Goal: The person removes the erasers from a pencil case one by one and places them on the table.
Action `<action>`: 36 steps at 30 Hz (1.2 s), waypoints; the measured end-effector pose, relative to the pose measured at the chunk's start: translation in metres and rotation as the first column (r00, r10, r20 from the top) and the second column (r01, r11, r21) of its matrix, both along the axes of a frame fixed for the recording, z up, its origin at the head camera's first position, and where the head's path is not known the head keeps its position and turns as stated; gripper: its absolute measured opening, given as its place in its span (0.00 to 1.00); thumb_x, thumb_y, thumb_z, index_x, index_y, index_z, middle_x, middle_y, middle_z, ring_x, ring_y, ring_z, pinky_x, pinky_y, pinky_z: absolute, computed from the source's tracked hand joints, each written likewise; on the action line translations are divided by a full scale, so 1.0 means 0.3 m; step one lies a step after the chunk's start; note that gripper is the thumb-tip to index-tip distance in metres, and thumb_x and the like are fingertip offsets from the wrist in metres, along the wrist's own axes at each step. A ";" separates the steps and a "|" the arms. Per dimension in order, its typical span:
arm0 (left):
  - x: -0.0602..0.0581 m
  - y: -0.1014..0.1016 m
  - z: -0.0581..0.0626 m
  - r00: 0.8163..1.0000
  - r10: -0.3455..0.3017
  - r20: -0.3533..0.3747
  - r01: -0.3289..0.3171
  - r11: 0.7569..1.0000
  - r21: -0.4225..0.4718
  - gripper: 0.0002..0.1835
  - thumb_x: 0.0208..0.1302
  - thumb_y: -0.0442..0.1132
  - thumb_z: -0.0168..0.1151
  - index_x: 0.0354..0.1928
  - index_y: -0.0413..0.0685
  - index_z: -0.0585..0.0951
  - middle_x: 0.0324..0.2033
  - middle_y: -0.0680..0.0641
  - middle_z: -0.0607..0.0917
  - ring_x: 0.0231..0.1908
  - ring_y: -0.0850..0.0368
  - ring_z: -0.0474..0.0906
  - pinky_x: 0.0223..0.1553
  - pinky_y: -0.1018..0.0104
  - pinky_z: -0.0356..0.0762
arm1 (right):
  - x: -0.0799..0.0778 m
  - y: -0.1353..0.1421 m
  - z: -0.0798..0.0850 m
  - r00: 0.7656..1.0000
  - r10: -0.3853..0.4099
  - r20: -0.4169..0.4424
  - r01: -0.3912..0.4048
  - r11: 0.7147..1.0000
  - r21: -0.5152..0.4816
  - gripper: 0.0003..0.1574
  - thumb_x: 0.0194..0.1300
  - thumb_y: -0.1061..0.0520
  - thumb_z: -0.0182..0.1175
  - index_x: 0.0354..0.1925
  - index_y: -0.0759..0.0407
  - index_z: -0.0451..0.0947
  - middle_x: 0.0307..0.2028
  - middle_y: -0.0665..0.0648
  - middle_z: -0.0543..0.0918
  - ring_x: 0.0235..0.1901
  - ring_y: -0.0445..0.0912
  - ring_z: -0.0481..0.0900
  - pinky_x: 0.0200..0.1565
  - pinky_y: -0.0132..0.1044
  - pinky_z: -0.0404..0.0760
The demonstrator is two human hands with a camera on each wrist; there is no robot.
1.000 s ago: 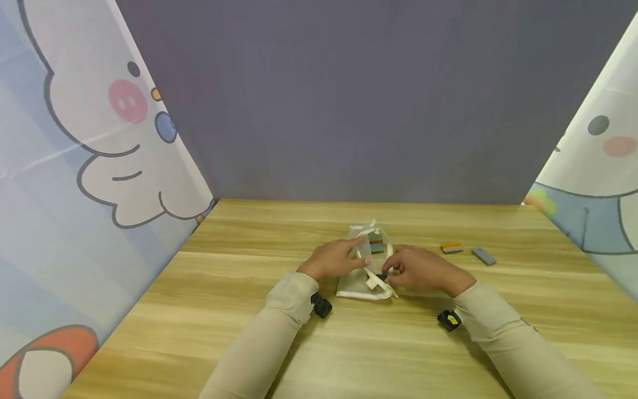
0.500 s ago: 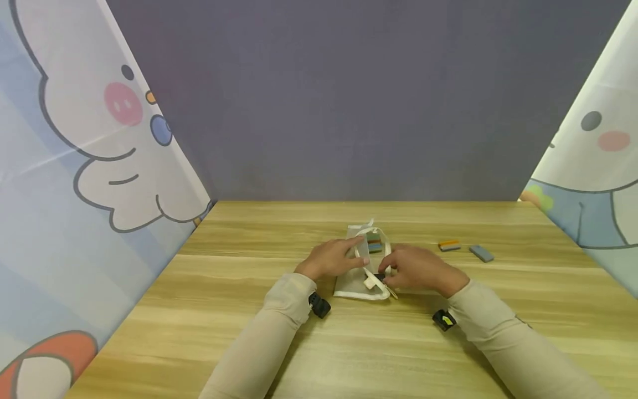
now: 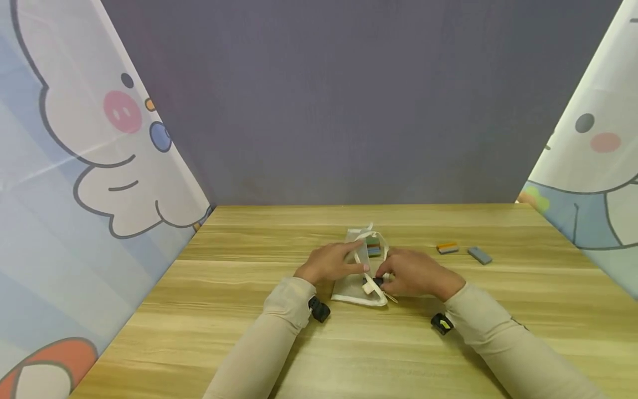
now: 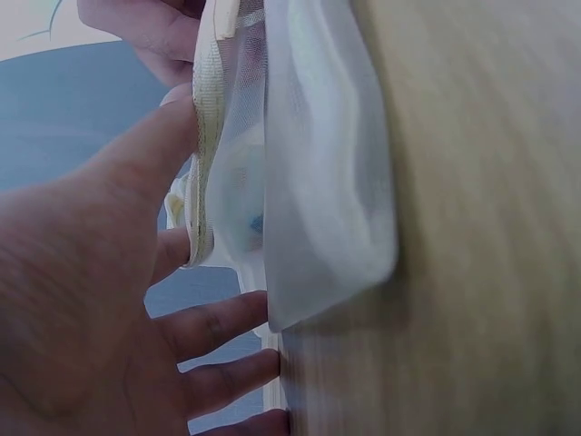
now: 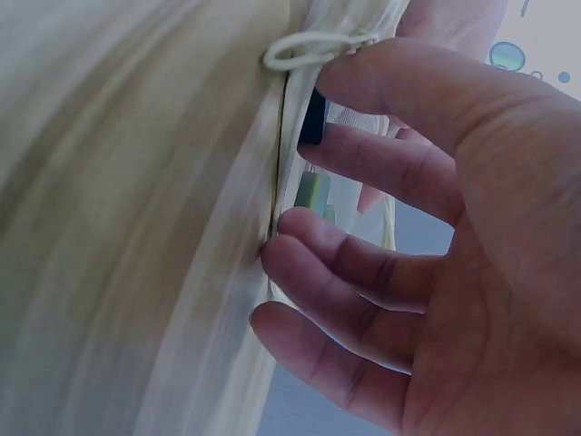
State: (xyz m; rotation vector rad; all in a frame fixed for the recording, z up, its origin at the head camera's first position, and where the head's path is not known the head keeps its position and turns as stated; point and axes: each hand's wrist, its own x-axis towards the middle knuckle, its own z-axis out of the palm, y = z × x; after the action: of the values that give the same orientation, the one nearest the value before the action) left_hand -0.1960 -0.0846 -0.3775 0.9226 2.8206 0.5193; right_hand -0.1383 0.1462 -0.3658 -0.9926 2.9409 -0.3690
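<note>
A pale, see-through mesh pouch (image 3: 344, 288) with a white zip edge lies on the table, its mouth gaping to the right. My left hand (image 3: 329, 261) lies over its left side, thumb and forefinger spread against the zip edge; the other fingers stretch out in the left wrist view. At the mouth, my right hand (image 3: 413, 271) pinches a small dark block (image 5: 313, 120) between thumb and forefinger. Its remaining fingers are loosely bent along the pouch. Deeper inside, a green block (image 5: 313, 189) shows, with several small coloured blocks (image 3: 373, 250) in the head view.
Right of the pouch lie an orange-and-grey block (image 3: 447, 248) and a plain grey block (image 3: 480, 255). A light cord loop (image 5: 309, 50) hangs at the zip end. The wooden table (image 3: 239, 332) meets a dark panel (image 3: 369, 111) at the back, with printed cloths at both sides.
My right fingertips have edged slightly left with the dark block at the pouch mouth. The left hand keeps its place on the zip edge. The head view has shifted a little.
</note>
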 end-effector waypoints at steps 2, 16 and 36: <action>0.001 0.001 -0.001 1.000 -0.005 0.000 0.005 1.000 0.002 0.42 0.65 0.72 0.55 0.77 0.71 0.60 0.69 0.55 0.71 0.65 0.50 0.71 0.54 0.47 0.75 | -0.002 0.004 -0.003 1.000 0.012 0.003 -0.012 1.000 -0.010 0.12 0.63 0.51 0.67 0.45 0.47 0.90 0.36 0.45 0.80 0.29 0.35 0.72 0.29 0.34 0.74; 0.010 0.005 -0.014 1.000 -0.003 0.004 0.003 1.000 0.015 0.42 0.64 0.72 0.56 0.77 0.71 0.60 0.70 0.54 0.71 0.65 0.50 0.72 0.53 0.48 0.76 | 0.004 0.002 -0.016 0.999 0.020 -0.035 -0.021 0.999 -0.035 0.09 0.63 0.48 0.70 0.40 0.47 0.90 0.33 0.46 0.79 0.27 0.34 0.71 0.26 0.34 0.73; 0.002 -0.006 -0.003 1.000 0.002 0.003 -0.002 1.000 -0.010 0.41 0.66 0.74 0.50 0.78 0.73 0.58 0.70 0.54 0.70 0.66 0.49 0.71 0.55 0.46 0.74 | -0.015 0.023 -0.013 0.998 0.063 -0.013 -0.065 0.989 -0.133 0.08 0.64 0.52 0.70 0.41 0.50 0.89 0.36 0.46 0.81 0.34 0.40 0.78 0.36 0.37 0.79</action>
State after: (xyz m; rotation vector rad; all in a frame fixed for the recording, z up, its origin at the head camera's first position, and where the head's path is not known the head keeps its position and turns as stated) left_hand -0.1953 -0.0863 -0.3785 0.9157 2.8192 0.5059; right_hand -0.1427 0.1532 -0.3698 -1.1027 2.9164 -0.5674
